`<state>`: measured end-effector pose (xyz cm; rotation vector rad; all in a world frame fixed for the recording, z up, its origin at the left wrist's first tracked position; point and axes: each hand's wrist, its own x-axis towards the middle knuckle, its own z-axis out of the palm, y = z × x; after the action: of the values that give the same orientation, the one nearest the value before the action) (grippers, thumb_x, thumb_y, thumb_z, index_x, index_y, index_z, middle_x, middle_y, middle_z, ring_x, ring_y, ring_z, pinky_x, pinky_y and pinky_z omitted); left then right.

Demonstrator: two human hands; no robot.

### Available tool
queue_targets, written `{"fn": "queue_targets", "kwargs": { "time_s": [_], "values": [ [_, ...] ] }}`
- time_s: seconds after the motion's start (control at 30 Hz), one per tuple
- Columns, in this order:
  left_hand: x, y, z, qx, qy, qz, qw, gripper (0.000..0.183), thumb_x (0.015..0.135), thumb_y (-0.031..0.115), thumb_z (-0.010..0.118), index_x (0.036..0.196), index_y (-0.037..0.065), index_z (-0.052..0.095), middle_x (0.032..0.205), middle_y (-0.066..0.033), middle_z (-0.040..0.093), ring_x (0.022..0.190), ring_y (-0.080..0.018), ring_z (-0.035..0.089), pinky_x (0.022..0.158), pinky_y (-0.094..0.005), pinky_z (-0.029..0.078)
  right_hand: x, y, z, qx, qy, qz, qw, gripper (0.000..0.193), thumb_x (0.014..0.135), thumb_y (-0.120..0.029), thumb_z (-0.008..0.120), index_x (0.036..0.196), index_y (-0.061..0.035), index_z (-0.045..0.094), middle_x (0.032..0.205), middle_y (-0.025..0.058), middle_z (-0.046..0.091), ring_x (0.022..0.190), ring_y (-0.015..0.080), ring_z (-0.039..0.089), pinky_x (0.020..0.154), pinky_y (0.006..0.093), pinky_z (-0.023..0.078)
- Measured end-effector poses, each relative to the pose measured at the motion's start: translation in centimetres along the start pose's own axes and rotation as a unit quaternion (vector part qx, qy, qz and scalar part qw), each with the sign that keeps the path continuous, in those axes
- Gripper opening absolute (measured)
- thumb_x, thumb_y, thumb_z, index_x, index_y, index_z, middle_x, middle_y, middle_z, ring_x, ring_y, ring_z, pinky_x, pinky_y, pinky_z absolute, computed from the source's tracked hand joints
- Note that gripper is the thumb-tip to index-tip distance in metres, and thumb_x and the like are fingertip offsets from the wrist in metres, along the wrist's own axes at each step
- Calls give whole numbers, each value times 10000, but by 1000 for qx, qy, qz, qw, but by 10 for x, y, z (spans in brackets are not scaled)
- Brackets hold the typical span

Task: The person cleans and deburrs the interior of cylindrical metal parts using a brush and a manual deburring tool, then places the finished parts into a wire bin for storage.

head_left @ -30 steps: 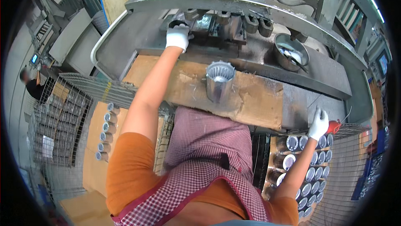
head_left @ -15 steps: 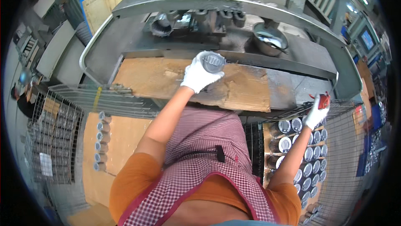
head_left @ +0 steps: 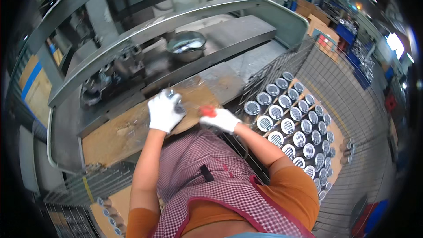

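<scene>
Gloved in white, my left hand [head_left: 163, 114] is wrapped round a small grey metal cup [head_left: 179, 107], held over the cardboard [head_left: 128, 133] on the machine's front ledge. My right hand [head_left: 224, 121], also in a white glove, grips a small red thing [head_left: 208, 111] near the cardboard's right end. Motion blurs that red thing, and its kind does not show. A short gap separates it from the cup. To the right of my right forearm, rows of metal cups with slotted ends [head_left: 299, 139] stand in a wire cage.
Behind the cardboard, the press bed carries a round metal bowl [head_left: 187, 54] and dark tooling [head_left: 125, 64]. A grey guard rail [head_left: 145, 29] crosses above it. The wire cage's mesh [head_left: 352, 92] rises at right. More cups [head_left: 110, 216] line a cardboard sheet at lower left.
My view has swung to the right. My right hand has come in from over the caged cups, bringing the red thing close to the cup. My left hand still holds the cup, now tilted differently.
</scene>
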<state>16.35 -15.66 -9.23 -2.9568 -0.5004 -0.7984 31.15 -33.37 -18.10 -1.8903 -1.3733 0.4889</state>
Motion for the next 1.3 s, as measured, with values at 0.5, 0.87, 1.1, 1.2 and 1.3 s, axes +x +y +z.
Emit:
{"fn": "queue_targets", "kwargs": {
  "time_s": [0.5,0.87,1.1,1.2,1.3],
  "values": [
    [-26,-14,18,20,187,4,982,598,534,341,867,985,172,513,1205,-197,545,1007,-398,583,821,-480,488,16,-39,-1,11,-120,10,993,621,843,-627,537,1235,-150,599,1088,168,656,966,295,638,867,358,475],
    [-44,-31,21,-24,186,-23,982,652,553,322,873,1061,175,492,1293,-200,494,1108,-395,538,877,-478,454,24,-78,-34,-116,-61,93,987,506,794,-558,581,929,-82,690,861,182,689,814,370,654,736,407,503],
    [-42,-25,21,-5,207,-16,978,626,564,327,868,1045,173,499,1285,-168,496,1104,-385,534,896,-477,447,29,-90,-51,-139,-113,93,979,474,827,-522,562,1003,-103,694,991,195,678,944,351,645,807,398,494],
    [-46,-28,22,-16,210,-22,977,630,562,329,870,1050,173,505,1283,-168,495,1109,-381,530,896,-475,446,23,-75,-33,-49,-136,-2,990,550,803,-581,591,942,-55,673,870,194,681,817,366,650,739,409,494],
    [-44,-27,23,-16,212,-5,977,614,568,326,870,1042,166,515,1267,-172,508,1101,-379,542,898,-466,456,42,-55,-18,-46,-135,6,990,564,815,-597,583,909,-46,661,823,179,679,761,359,644,710,401,495]
  ]
}}
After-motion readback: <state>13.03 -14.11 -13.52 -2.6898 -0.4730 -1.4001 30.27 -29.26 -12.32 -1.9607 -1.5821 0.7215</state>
